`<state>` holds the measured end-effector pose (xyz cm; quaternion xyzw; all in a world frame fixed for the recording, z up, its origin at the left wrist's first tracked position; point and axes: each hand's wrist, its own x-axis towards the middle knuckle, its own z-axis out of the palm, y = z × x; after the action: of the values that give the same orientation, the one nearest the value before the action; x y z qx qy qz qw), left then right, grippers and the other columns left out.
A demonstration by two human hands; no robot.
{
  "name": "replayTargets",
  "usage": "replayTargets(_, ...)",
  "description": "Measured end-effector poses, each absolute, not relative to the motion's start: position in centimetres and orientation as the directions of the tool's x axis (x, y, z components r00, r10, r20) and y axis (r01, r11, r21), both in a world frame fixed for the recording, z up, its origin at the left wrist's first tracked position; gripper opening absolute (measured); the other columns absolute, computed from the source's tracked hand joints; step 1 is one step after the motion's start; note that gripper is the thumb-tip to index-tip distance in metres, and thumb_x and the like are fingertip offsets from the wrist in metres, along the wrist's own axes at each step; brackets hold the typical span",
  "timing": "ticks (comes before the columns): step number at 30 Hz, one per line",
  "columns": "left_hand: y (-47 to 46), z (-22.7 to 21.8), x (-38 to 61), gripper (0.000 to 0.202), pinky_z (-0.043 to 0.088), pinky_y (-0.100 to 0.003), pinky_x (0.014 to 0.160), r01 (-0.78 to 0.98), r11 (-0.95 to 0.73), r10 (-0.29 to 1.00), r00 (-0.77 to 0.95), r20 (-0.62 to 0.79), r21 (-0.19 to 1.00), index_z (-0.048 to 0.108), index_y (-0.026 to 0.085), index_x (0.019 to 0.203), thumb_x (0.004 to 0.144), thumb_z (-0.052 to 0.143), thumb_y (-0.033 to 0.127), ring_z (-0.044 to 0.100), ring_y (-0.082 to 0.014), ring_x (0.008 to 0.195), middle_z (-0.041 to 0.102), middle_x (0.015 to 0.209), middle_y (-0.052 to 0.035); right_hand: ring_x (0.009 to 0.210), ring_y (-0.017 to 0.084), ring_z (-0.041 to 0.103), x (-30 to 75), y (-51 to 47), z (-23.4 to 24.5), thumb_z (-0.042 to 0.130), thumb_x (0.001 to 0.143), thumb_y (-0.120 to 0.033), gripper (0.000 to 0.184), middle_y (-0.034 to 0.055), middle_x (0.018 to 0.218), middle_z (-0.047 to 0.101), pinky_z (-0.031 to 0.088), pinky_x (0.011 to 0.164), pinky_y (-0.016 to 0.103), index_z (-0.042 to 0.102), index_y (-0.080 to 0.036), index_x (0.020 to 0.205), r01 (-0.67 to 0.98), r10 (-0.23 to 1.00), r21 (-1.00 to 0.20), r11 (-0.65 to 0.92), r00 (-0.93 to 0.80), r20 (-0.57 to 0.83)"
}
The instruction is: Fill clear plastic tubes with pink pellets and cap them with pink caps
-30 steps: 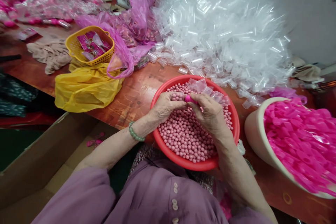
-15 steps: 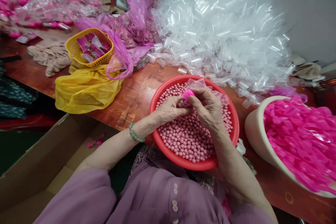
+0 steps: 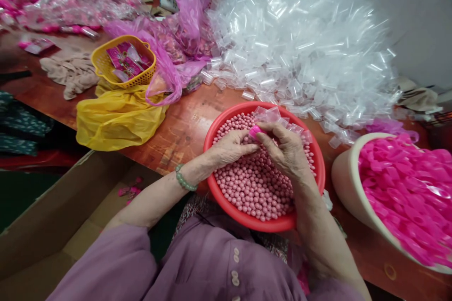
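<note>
Over a red basin (image 3: 212, 127) of small pink balls (image 3: 254, 193), both hands meet at a bright pink plastic piece (image 3: 254, 132). My left hand (image 3: 229, 146), with a green bead bracelet (image 3: 184, 178) on its wrist, is closed around the piece's lower side; its fingers partly hide what it grips. From the other side, my right hand (image 3: 282, 148) pinches the same piece between thumb and fingers. Just beyond the fingertips, several clear plastic sleeves (image 3: 270, 115) lie on the balls inside the basin.
A large heap of clear plastic sleeves (image 3: 300, 51) lies behind the basin. To the right stands a cream bucket (image 3: 348, 169) of pink plastic parts (image 3: 406, 197). Leftward are a yellow basket (image 3: 102, 68), a yellow bag (image 3: 120, 120) and a purple bag (image 3: 190, 14). A cardboard box (image 3: 67, 197) sits below the table edge.
The view has shifted slightly, so most things appear a little to the right. Both hands stay together on the pink piece, with only small finger movement.
</note>
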<state>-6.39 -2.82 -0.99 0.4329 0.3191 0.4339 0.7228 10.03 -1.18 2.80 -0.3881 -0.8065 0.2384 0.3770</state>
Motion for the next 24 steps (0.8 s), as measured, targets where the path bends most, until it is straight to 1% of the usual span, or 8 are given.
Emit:
replayTargets(4, -2.9, -0.9, -6.6, 0.037, 0.040, -0.022, 0.063, -0.371, 0.345, 0.871, 0.469, -0.147, 0.862, 0.065, 0.013, 0.082, 0.064, 0.087, 0.036, 0.052, -0.0072, 0.063, 0.060, 0.071, 0.0026, 0.087, 0.020, 0.071, 10.6, -1.0, 2.9, 0.060, 0.096, -0.030, 0.017, 0.0062, 0.097, 0.075, 0.057, 0.081, 0.035, 0.065, -0.020, 0.109, 0.487, 0.734, -0.559, 0.671, -0.544, 0.407)
replayTargets(8, -2.8, -0.5, -6.6, 0.046, 0.039, -0.020, 0.057, -0.470, 0.485, 0.823, 0.531, -0.203, 0.737, 0.063, 0.012, 0.078, 0.058, 0.092, 0.042, 0.053, -0.0064, 0.058, 0.059, 0.066, 0.0030, 0.106, 0.031, 0.068, 10.3, -1.2, 2.3, 0.070, 0.086, -0.046, 0.058, 0.0181, 0.117, 0.069, 0.058, 0.089, 0.047, 0.052, -0.014, 0.131, 0.520, 0.653, -0.399, 0.756, -0.649, 0.391)
replayTargets(10, -2.7, -0.6, -6.5, 0.049, 0.044, -0.021, 0.060, -0.500, 0.512, 0.817, 0.534, -0.216, 0.698, 0.064, 0.012, 0.080, 0.055, 0.094, 0.041, 0.059, -0.0087, 0.062, 0.064, 0.069, 0.0007, 0.110, 0.036, 0.065, 9.9, -1.4, 1.7, 0.073, 0.083, -0.046, 0.072, 0.0232, 0.122, 0.065, 0.057, 0.090, 0.052, 0.045, -0.009, 0.137, 0.567, 0.642, -0.303, 0.766, -0.659, 0.391)
replayTargets(13, -2.6, -0.7, -6.5, 0.048, 0.048, -0.023, 0.067, -0.521, 0.478, 0.832, 0.527, -0.175, 0.707, 0.067, 0.011, 0.082, 0.055, 0.095, 0.039, 0.062, -0.0101, 0.066, 0.067, 0.072, -0.0014, 0.105, 0.037, 0.065, 9.3, -1.6, 1.1, 0.069, 0.082, -0.041, 0.070, 0.0239, 0.120, 0.065, 0.057, 0.087, 0.053, 0.043, -0.007, 0.138, 0.611, 0.615, -0.180, 0.771, -0.639, 0.461)
replayTargets(15, -2.6, -0.7, -6.7, 0.045, 0.049, -0.023, 0.068, -0.542, 0.448, 0.844, 0.519, -0.136, 0.711, 0.068, 0.012, 0.082, 0.061, 0.092, 0.044, 0.063, -0.0108, 0.068, 0.069, 0.073, -0.0023, 0.103, 0.036, 0.066, 9.2, -1.6, 0.9, 0.066, 0.083, -0.039, 0.066, 0.0227, 0.118, 0.067, 0.056, 0.086, 0.052, 0.043, -0.008, 0.136, 0.605, 0.572, -0.123, 0.787, -0.641, 0.512)
replayTargets(18, -2.4, -0.3, -6.9, 0.049, 0.052, -0.027, 0.071, -0.540, 0.498, 0.823, 0.541, -0.173, 0.678, 0.070, 0.014, 0.081, 0.080, 0.071, 0.062, 0.066, -0.0166, 0.073, 0.069, 0.069, -0.0044, 0.098, 0.034, 0.068, 9.2, -1.7, 0.8, 0.062, 0.085, -0.042, 0.062, 0.0202, 0.111, 0.069, 0.055, 0.082, 0.048, 0.044, -0.010, 0.135, 0.594, 0.522, -0.059, 0.802, -0.650, 0.552)
replayTargets(20, -2.3, -0.3, -6.8, 0.055, 0.054, -0.031, 0.074, -0.516, 0.552, 0.802, 0.543, -0.249, 0.655, 0.070, 0.014, 0.083, 0.089, 0.055, 0.067, 0.069, -0.0209, 0.078, 0.069, 0.068, -0.0062, 0.094, 0.033, 0.068, 9.1, -1.8, 0.7, 0.060, 0.086, -0.044, 0.061, 0.0188, 0.106, 0.071, 0.053, 0.079, 0.046, 0.045, -0.010, 0.134, 0.593, 0.503, -0.024, 0.805, -0.661, 0.557)
replayTargets(24, -2.4, -0.8, -5.8, 0.034, 0.054, -0.031, 0.077, -0.538, 0.430, 0.903, 0.275, -0.330, 0.725, 0.069, 0.016, 0.082, 0.091, 0.056, 0.047, 0.067, -0.0193, 0.079, 0.070, 0.073, -0.0039, 0.095, 0.032, 0.068, 8.9, -1.9, 0.2, 0.059, 0.085, -0.044, 0.061, 0.0198, 0.108, 0.072, 0.049, 0.081, 0.046, 0.046, -0.010, 0.134, 0.598, 0.511, -0.029, 0.801, -0.658, 0.554)
